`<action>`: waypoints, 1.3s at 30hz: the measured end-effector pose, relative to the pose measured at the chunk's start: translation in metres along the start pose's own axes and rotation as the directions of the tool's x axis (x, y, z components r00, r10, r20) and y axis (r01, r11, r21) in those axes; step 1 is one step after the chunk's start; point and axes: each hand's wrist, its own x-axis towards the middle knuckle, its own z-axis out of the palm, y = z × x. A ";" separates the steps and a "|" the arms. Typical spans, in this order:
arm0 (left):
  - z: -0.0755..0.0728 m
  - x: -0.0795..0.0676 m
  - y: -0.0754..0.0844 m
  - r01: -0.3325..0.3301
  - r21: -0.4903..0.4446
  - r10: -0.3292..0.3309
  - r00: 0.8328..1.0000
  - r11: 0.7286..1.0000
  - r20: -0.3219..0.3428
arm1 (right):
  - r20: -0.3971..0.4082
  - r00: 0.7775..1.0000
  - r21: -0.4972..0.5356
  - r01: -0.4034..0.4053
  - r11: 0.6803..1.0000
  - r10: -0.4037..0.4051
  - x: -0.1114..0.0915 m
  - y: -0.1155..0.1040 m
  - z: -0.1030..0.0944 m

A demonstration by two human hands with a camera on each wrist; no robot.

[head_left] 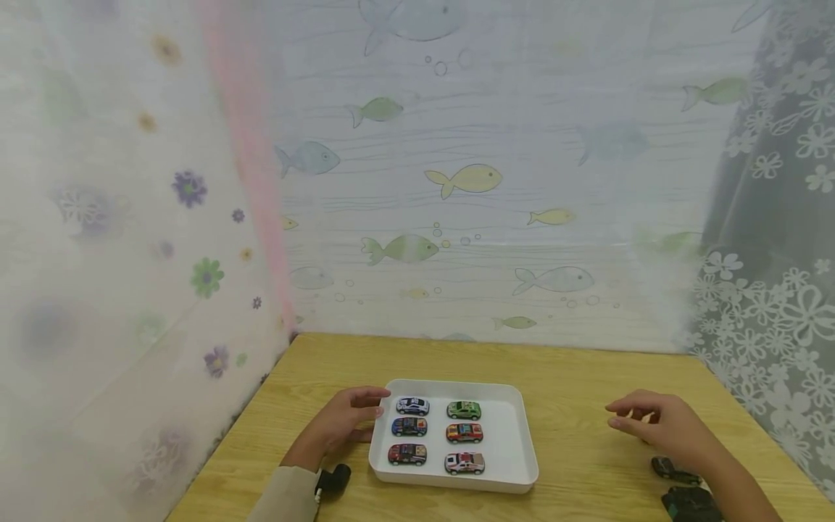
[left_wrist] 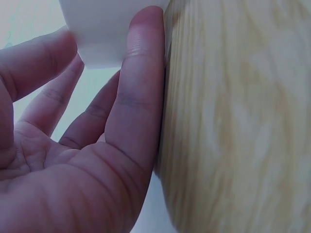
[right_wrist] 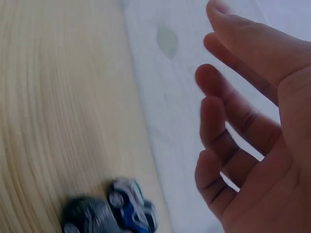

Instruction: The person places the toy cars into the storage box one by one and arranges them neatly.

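Observation:
A white tray (head_left: pixel 502 442) lies on the table, holding two columns of three toy cars. In its left column are a white car (head_left: pixel 412 406), a blue car (head_left: pixel 409 426) and a dark red car (head_left: pixel 407 454); in its right, a green car (head_left: pixel 464 410), an orange-red car (head_left: pixel 464 433) and a white-and-red car (head_left: pixel 464 463). My left hand (head_left: pixel 349 417) rests at the tray's left edge, fingers fairly straight, one along the tabletop. Right of the tray, my right hand (head_left: pixel 662 424) hovers over the table with loosely bent fingers and holds nothing.
Under the right forearm sit a dark toy car (right_wrist: pixel 87 216) and a white-and-blue toy car (right_wrist: pixel 132 206). A small black device (head_left: pixel 334 480) is at the left wrist. Curtains printed with fish (head_left: pixel 466 179) and flowers border the wooden table (head_left: pixel 580 406).

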 end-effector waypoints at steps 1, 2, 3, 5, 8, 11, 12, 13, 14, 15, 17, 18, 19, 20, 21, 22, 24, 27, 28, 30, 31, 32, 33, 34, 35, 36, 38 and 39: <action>0.000 0.000 0.000 0.002 -0.002 -0.002 1.000 1.000 -0.001 | 0.006 1.000 -0.001 -0.027 1.000 0.027 -0.002 0.005 -0.004; 0.000 0.000 0.000 0.006 -0.006 -0.006 1.000 1.000 0.000 | 0.013 0.998 -0.006 -0.055 0.998 0.055 -0.004 0.009 -0.008; -0.001 0.000 0.000 0.008 -0.008 -0.008 1.000 1.000 -0.001 | 0.022 0.997 -0.017 -0.072 0.997 0.073 -0.005 0.014 -0.011; -0.001 0.001 0.000 0.009 -0.012 -0.009 1.000 1.000 0.001 | 0.026 0.994 -0.058 -0.103 0.993 0.105 -0.009 0.022 -0.018; -0.001 0.001 0.000 0.014 -0.017 -0.014 1.000 1.000 0.000 | 0.020 0.988 -0.080 -0.152 0.985 0.154 -0.014 0.035 -0.027; 0.000 0.001 0.001 0.010 -0.014 -0.010 1.000 1.000 -0.002 | 0.028 0.979 -0.060 -0.200 0.978 0.202 -0.020 0.048 -0.034; 0.000 0.001 0.001 0.011 -0.020 -0.011 1.000 1.000 0.000 | 0.037 0.975 -0.047 -0.219 0.975 0.221 -0.022 0.051 -0.036; 0.000 0.001 0.001 0.007 -0.023 -0.007 1.000 1.000 0.001 | 0.049 0.971 -0.035 -0.233 0.972 0.235 -0.024 0.055 -0.037; 0.000 0.001 0.001 0.004 -0.026 -0.004 1.000 1.000 0.003 | 0.066 0.966 -0.021 -0.250 0.968 0.251 -0.025 0.058 -0.038; 0.001 0.000 0.001 0.000 -0.028 0.000 1.000 1.000 0.005 | 0.085 0.961 0.001 -0.264 0.964 0.263 -0.027 0.061 -0.039; 0.001 0.000 0.001 -0.004 -0.035 0.004 1.000 0.999 0.009 | 0.114 0.956 0.046 -0.278 0.959 0.272 -0.030 0.066 -0.039; 0.001 0.000 0.001 -0.004 -0.034 0.004 1.000 0.999 0.008 | 0.126 0.953 0.064 -0.285 0.956 0.275 -0.031 0.068 -0.039; 0.001 0.000 0.001 -0.005 -0.031 0.005 1.000 1.000 0.006 | 0.134 0.953 0.082 -0.285 0.955 0.273 -0.032 0.070 -0.039; 0.001 0.000 0.001 -0.004 -0.028 0.004 1.000 1.000 0.004 | 0.139 0.952 0.097 -0.286 0.953 0.271 -0.033 0.071 -0.040; 0.001 0.000 0.001 -0.003 -0.022 0.003 1.000 1.000 0.001 | 0.138 0.953 0.106 -0.285 0.953 0.269 -0.033 0.072 -0.040; 0.001 0.000 0.001 -0.001 -0.020 0.001 1.000 1.000 -0.001 | 0.133 0.954 0.106 -0.284 0.953 0.269 -0.033 0.073 -0.040; 0.001 0.000 0.001 0.003 -0.018 -0.003 1.000 1.000 -0.003 | 0.124 0.955 0.098 -0.282 0.954 0.270 -0.033 0.073 -0.040; 0.001 0.000 0.001 0.005 -0.019 -0.005 1.000 1.000 -0.003 | 0.115 0.954 0.084 -0.286 0.955 0.276 -0.032 0.073 -0.038; 0.000 0.000 0.001 0.006 -0.022 -0.006 1.000 1.000 -0.001 | 0.112 0.954 0.079 -0.288 0.954 0.279 -0.031 0.073 -0.038; 0.000 0.000 0.001 0.002 -0.018 -0.002 1.000 1.000 0.002 | 0.109 0.951 0.066 -0.296 0.953 0.288 -0.029 0.072 -0.036; 0.000 0.000 0.001 -0.002 -0.016 0.002 1.000 1.000 0.003 | 0.109 0.949 0.060 -0.303 0.951 0.296 -0.028 0.072 -0.035; 0.000 0.000 0.000 -0.005 -0.015 0.005 1.000 1.000 0.005 | 0.110 0.946 0.055 -0.311 0.949 0.304 -0.027 0.072 -0.034; -0.001 0.000 0.000 -0.010 -0.013 0.010 1.000 1.000 0.006 | 0.112 0.943 0.046 -0.320 0.946 0.314 -0.025 0.072 -0.033; -0.001 0.000 0.000 -0.010 -0.014 0.010 1.000 1.000 0.007 | 0.111 0.939 0.035 -0.330 0.943 0.324 -0.023 0.072 -0.032; -0.001 0.000 -0.001 -0.012 -0.011 0.012 1.000 1.000 0.007 | 0.114 0.935 0.022 -0.339 0.941 0.335 -0.021 0.072 -0.031; -0.001 0.000 -0.001 -0.009 -0.014 0.010 1.000 1.000 0.006 | 0.115 0.931 0.003 -0.348 0.938 0.345 -0.020 0.072 -0.030; -0.001 0.000 -0.001 -0.008 -0.013 0.008 1.000 1.000 0.006 | 0.121 0.924 -0.033 -0.362 0.932 0.363 -0.017 0.072 -0.029; -0.001 0.001 -0.001 -0.008 -0.013 0.008 1.000 1.000 0.005 | 0.121 0.921 -0.053 -0.366 0.929 0.369 -0.016 0.071 -0.028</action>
